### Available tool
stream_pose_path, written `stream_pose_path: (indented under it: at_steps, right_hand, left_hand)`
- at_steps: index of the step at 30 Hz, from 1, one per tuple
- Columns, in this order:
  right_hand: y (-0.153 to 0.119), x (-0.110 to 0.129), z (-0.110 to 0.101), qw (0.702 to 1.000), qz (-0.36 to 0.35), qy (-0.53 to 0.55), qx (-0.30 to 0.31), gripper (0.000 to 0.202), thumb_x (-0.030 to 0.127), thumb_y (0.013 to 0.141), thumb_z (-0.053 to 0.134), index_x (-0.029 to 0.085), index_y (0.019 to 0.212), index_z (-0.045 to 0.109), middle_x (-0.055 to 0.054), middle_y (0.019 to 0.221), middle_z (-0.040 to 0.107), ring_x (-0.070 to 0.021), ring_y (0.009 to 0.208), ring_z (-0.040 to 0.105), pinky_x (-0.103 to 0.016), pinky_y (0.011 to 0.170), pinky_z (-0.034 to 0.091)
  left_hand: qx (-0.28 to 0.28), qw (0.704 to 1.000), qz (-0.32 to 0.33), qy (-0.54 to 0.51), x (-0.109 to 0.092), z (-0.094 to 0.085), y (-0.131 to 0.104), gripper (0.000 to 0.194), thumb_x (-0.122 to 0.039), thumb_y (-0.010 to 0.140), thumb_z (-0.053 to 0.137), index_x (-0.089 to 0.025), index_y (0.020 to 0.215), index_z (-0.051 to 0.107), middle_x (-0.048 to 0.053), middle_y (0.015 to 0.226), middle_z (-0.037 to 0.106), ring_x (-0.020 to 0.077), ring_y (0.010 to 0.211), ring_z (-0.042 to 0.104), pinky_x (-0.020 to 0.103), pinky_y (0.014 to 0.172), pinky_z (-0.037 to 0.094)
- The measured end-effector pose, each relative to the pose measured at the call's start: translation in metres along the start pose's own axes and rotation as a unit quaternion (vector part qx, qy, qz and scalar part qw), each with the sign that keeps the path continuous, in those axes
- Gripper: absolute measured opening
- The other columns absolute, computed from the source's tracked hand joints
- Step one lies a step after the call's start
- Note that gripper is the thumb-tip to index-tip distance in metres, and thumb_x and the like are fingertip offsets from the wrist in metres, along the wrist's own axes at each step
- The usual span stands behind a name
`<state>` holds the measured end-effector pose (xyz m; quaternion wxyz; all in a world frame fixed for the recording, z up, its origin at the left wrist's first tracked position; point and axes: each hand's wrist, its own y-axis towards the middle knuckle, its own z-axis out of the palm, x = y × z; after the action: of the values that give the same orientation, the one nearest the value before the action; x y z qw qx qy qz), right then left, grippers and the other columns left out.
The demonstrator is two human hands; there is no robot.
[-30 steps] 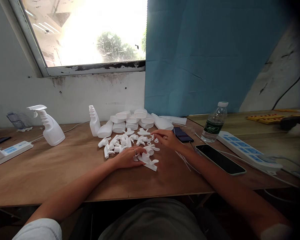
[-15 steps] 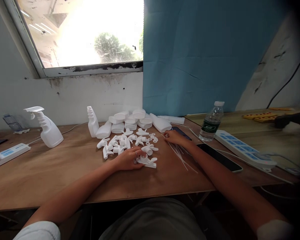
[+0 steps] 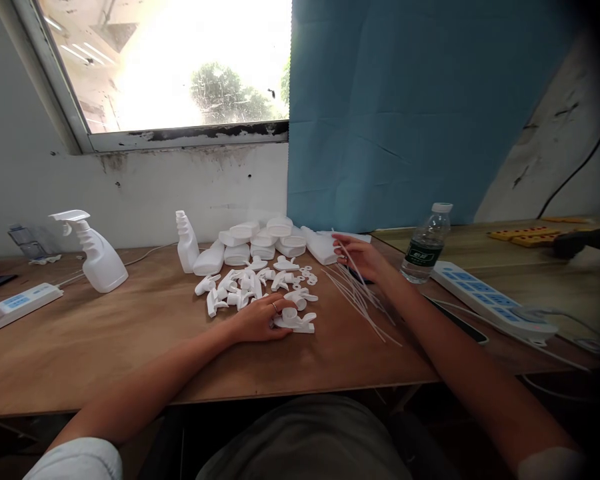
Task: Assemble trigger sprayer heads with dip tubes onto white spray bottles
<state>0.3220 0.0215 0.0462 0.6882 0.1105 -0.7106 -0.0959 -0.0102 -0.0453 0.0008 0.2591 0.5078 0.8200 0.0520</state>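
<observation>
My left hand [image 3: 261,318] rests on the table with its fingers closed round a white trigger spray head [image 3: 296,322], whose nozzle end points right. Raised above the tabletop, my right hand [image 3: 363,257] pinches a thin white dip tube [image 3: 350,260] that slants down from the fingers. Beneath it lies a loose bundle of similar tubes [image 3: 356,300]. Several more spray heads [image 3: 240,285] are heaped just beyond my left hand. Small white rings [image 3: 307,275] lie to the right of that heap.
White bottles [image 3: 263,240] are piled at the back, with one upright bottle [image 3: 186,243] beside them. An assembled spray bottle [image 3: 100,257] stands at left. On the right are a water bottle [image 3: 423,247], a power strip [image 3: 490,300] and a phone [image 3: 460,320]. A dark-gloved hand [image 3: 585,241] shows at far right.
My right hand has risen from the bundle with a tube between its fingers, and the remaining tubes have shifted slightly. My left hand stays at the same spray head.
</observation>
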Motion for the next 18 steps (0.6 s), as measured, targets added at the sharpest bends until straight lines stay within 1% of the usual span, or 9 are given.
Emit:
stream_pose_path:
  at_steps: [3,5,7,9,11,13,15,17,18]
  right_hand:
    - [-0.002,0.006,0.009,0.997,-0.031,0.070,-0.024,0.034,0.035,0.067,0.073,0.023,0.099,0.068,-0.002,0.088,0.065,-0.0126,0.071,0.058,-0.025,0.063,0.048]
    - [-0.007,0.007,0.022,0.996,-0.047,0.043,-0.058,0.032,0.042,0.067,0.076,0.020,0.090,0.069,0.000,0.077,0.061,-0.0110,0.063,0.053,-0.026,0.061,0.046]
    - [-0.014,0.009,0.041,0.995,-0.073,0.015,-0.063,0.032,0.047,0.068,0.076,0.019,0.081,0.069,-0.001,0.074,0.059,-0.0111,0.062,0.050,-0.027,0.064,0.046]
    - [-0.025,0.015,0.064,0.995,-0.095,0.037,-0.019,0.032,0.048,0.070,0.075,0.018,0.077,0.067,-0.003,0.080,0.060,-0.0141,0.072,0.054,-0.030,0.074,0.047]
    - [-0.036,0.024,0.089,0.988,-0.090,0.106,0.069,0.028,0.045,0.075,0.073,0.018,0.079,0.066,-0.004,0.076,0.059,-0.0177,0.078,0.057,-0.035,0.079,0.048]
    - [-0.048,0.032,0.112,0.970,-0.059,0.183,0.149,0.023,0.040,0.080,0.067,0.019,0.088,0.065,0.001,0.064,0.049,-0.0168,0.067,0.053,-0.036,0.072,0.048]
    - [-0.059,0.038,0.132,0.948,-0.026,0.246,0.199,0.016,0.032,0.079,0.065,0.020,0.089,0.063,0.004,0.058,0.037,-0.0130,0.055,0.041,-0.031,0.058,0.043]
    - [-0.068,0.039,0.147,0.929,0.010,0.275,0.249,0.010,0.028,0.077,0.063,0.019,0.080,0.059,0.005,0.058,0.032,-0.0111,0.052,0.032,-0.026,0.050,0.033]
    - [-0.071,0.038,0.153,0.921,0.027,0.280,0.269,0.014,0.030,0.078,0.061,0.019,0.073,0.055,0.005,0.057,0.030,-0.0108,0.051,0.029,-0.025,0.049,0.029]
  left_hand:
    - [-0.007,1.000,-0.003,-0.007,-0.001,0.000,0.001,0.048,-0.029,0.078,0.068,-0.025,0.124,0.053,0.007,0.116,0.059,0.0199,0.099,0.061,0.031,0.091,0.048]
    - [-0.011,1.000,-0.009,-0.016,-0.002,0.001,0.001,0.048,-0.029,0.078,0.069,-0.025,0.123,0.054,0.007,0.116,0.059,0.0203,0.100,0.060,0.031,0.090,0.048]
    - [-0.012,0.999,-0.016,-0.026,-0.003,0.001,0.001,0.048,-0.030,0.078,0.069,-0.024,0.123,0.054,0.006,0.114,0.059,0.0200,0.098,0.061,0.031,0.088,0.049]
    - [-0.015,0.999,-0.022,-0.034,-0.004,0.002,0.001,0.048,-0.030,0.077,0.070,-0.024,0.122,0.055,0.006,0.114,0.059,0.0196,0.096,0.061,0.031,0.086,0.050]
    - [-0.022,0.999,-0.030,-0.038,-0.006,0.003,0.002,0.048,-0.032,0.077,0.071,-0.024,0.121,0.055,0.006,0.112,0.060,0.0194,0.094,0.062,0.031,0.084,0.051]
    - [-0.030,0.998,-0.036,-0.038,-0.006,0.005,0.002,0.048,-0.034,0.076,0.071,-0.024,0.121,0.055,0.006,0.110,0.060,0.0194,0.092,0.062,0.031,0.083,0.051]
    - [-0.035,0.998,-0.031,-0.033,-0.006,0.005,0.003,0.049,-0.035,0.076,0.072,-0.024,0.120,0.055,0.005,0.111,0.061,0.0207,0.095,0.062,0.033,0.087,0.051]
    - [-0.034,0.999,-0.018,-0.025,-0.005,0.006,0.004,0.046,-0.035,0.077,0.071,-0.022,0.119,0.056,0.006,0.114,0.061,0.0233,0.101,0.061,0.035,0.090,0.050]
    - [-0.033,0.999,-0.014,-0.019,-0.005,0.006,0.004,0.043,-0.035,0.077,0.070,-0.020,0.115,0.057,0.007,0.112,0.061,0.0245,0.101,0.061,0.036,0.090,0.051]
